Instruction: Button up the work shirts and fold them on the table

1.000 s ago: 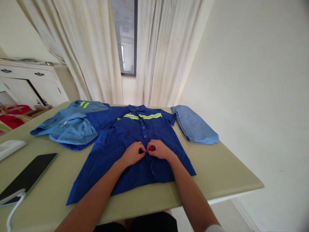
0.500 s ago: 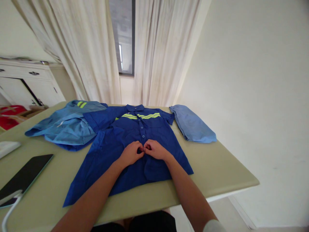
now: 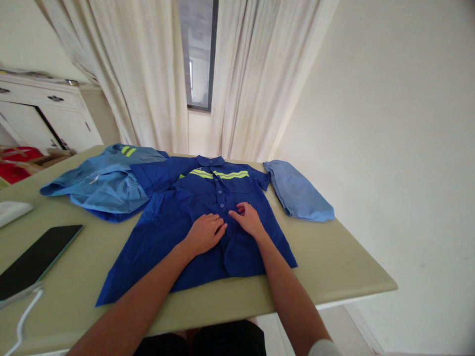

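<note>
A dark blue short-sleeved work shirt lies front up, its collar at the far side and a yellow-green reflective stripe across the chest. Several buttons run down its front placket. My left hand rests on the cloth just left of the placket, fingers lying over the fabric. To the right of the placket, my right hand has its thumb and fingers apart, with nothing between them. Below the hands, the lower front edge is slightly rumpled.
Light blue garments with a reflective stripe lie at the left on the table. A folded light blue garment is at the right. A dark tablet-like device and a white cable occupy the near left.
My hands, pinched together at the placket before, have come apart. The right hand has moved away to the right and slightly up, its fingers opening; the left has loosened onto the cloth.
</note>
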A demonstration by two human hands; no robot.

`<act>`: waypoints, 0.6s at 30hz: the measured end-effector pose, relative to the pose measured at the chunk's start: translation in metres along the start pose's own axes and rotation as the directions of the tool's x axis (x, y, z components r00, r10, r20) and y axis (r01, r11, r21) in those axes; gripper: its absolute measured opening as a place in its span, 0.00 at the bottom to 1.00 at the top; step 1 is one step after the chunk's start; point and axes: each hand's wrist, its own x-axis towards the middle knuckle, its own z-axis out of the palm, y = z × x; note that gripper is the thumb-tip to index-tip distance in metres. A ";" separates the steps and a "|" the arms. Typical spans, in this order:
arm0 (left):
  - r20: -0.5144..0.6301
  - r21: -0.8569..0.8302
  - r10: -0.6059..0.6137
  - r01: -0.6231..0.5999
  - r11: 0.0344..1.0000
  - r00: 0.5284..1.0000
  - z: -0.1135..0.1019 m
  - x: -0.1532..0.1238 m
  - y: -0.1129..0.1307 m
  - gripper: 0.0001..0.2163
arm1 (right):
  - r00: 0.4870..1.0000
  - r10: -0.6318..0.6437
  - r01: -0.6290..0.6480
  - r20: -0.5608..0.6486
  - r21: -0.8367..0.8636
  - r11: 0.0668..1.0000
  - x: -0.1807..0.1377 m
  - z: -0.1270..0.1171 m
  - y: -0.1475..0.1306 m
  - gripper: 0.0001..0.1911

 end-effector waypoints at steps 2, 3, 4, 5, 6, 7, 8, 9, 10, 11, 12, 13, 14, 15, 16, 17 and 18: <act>-0.079 -0.032 -0.014 0.011 0.999 0.997 -0.001 0.001 0.002 0.14 | 0.994 0.011 -0.012 0.112 0.012 1.000 -0.003 0.002 -0.005 0.17; -0.126 -0.054 -0.027 0.021 0.998 0.992 -0.002 0.001 0.002 0.14 | 0.988 -0.028 0.020 0.152 0.051 0.999 -0.005 0.004 -0.011 0.15; -0.174 -0.081 -0.048 0.034 0.996 0.984 -0.004 0.001 0.002 0.14 | 0.979 -0.098 0.081 0.180 0.097 0.992 -0.009 0.006 -0.017 0.13; -0.224 -0.112 -0.074 0.050 0.992 0.972 -0.005 0.002 0.002 0.14 | 0.959 -0.189 0.161 0.213 0.142 0.977 -0.014 0.008 -0.024 0.13; -0.268 -0.143 -0.103 0.067 0.987 0.958 -0.006 0.002 0.001 0.14 | 0.921 -0.284 0.242 0.266 0.179 0.954 -0.019 0.010 -0.031 0.12; -0.302 -0.169 -0.132 0.084 0.982 0.944 -0.006 0.002 0.000 0.14 | 0.870 -0.363 0.309 0.335 0.204 0.929 -0.024 0.012 -0.037 0.10; -0.320 -0.187 -0.156 0.100 0.977 0.934 -0.005 0.002 -0.002 0.14 | 0.817 -0.414 0.353 0.402 0.221 0.909 -0.029 0.013 -0.042 0.08; -0.319 -0.196 -0.171 0.112 0.974 0.932 -0.003 0.002 -0.005 0.15 | 0.776 -0.438 0.372 0.453 0.232 0.899 -0.031 0.013 -0.044 0.06; -0.298 -0.197 -0.174 0.118 0.973 0.939 0.000 0.001 -0.009 0.16 | 0.756 -0.441 0.371 0.483 0.238 0.898 -0.032 0.012 -0.045 0.05; -0.258 -0.189 -0.162 0.115 0.975 0.952 0.005 0.001 -0.012 0.17 | 0.762 -0.430 0.360 0.485 0.235 0.903 -0.032 0.010 -0.043 0.04; -0.204 -0.172 -0.140 0.105 0.979 0.969 0.009 0.000 -0.016 0.18 | 0.788 -0.411 0.348 0.459 0.218 0.912 -0.030 0.006 -0.040 0.05; -0.144 -0.149 -0.112 0.091 0.985 0.983 0.014 -0.001 -0.019 0.18 | 0.827 -0.381 0.336 0.413 0.178 0.925 -0.027 0.002 -0.036 0.05; -0.090 -0.121 -0.090 0.079 0.990 0.992 0.018 -0.002 -0.021 0.18 | 0.872 -0.340 0.321 0.352 0.113 0.940 -0.023 -0.003 -0.032 0.06; -0.050 -0.091 -0.078 0.073 0.993 0.996 0.021 -0.003 -0.023 0.18 | 0.915 -0.291 0.295 0.280 0.027 0.955 -0.019 -0.008 -0.027 0.07; -0.023 -0.062 -0.074 0.073 0.995 0.997 0.022 -0.004 -0.024 0.18 | 0.948 -0.239 0.258 0.211 -0.068 0.964 -0.016 -0.012 -0.023 0.07; -0.007 -0.039 -0.074 0.074 0.997 0.997 0.022 -0.004 -0.024 0.18 | 0.968 -0.191 0.216 0.160 -0.157 0.964 -0.014 -0.016 -0.020 0.07; 0.000 -0.021 -0.073 0.073 0.997 0.997 0.020 -0.005 -0.024 0.18 | 0.978 -0.153 0.183 0.140 -0.235 0.954 -0.013 -0.019 -0.017 0.07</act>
